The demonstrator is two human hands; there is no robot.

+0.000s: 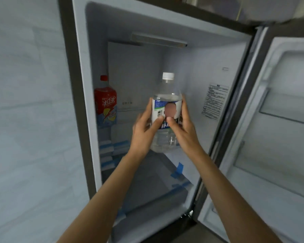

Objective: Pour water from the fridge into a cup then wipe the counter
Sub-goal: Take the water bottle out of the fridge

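1. Fridge: compartment open, interior unlit and grey; its door is swung out to 3 o'clock, with its shelves showing nothing in them.
2. Water bottle: clear, white cap on, white and blue label, upright at centre of view. It sits in front of the shelf, held clear of it, so it appears lifted rather than standing.
3. Red-capped drink bottle: stands at 9 o'clock from the water bottle, well apart, against the left inner wall.
4. Left hand: wrapped round the bottle's left flank, thumb across the label front, fingers behind.
5. Right hand: wrapped round the right flank, thumb on the label beside the left thumb. Both grips look close and firm.
6. Blue tape strips: on the shelf front and at 7 o'clock on the lower edges.
7. Judged stage: bottle being fetched; cup and counter not in view.
8. Risks: a chilled bottle may be damp, so it could slip in the hands; carrying it off with the door left open; a loose cap, which cannot be checked here, would leak on tilting.
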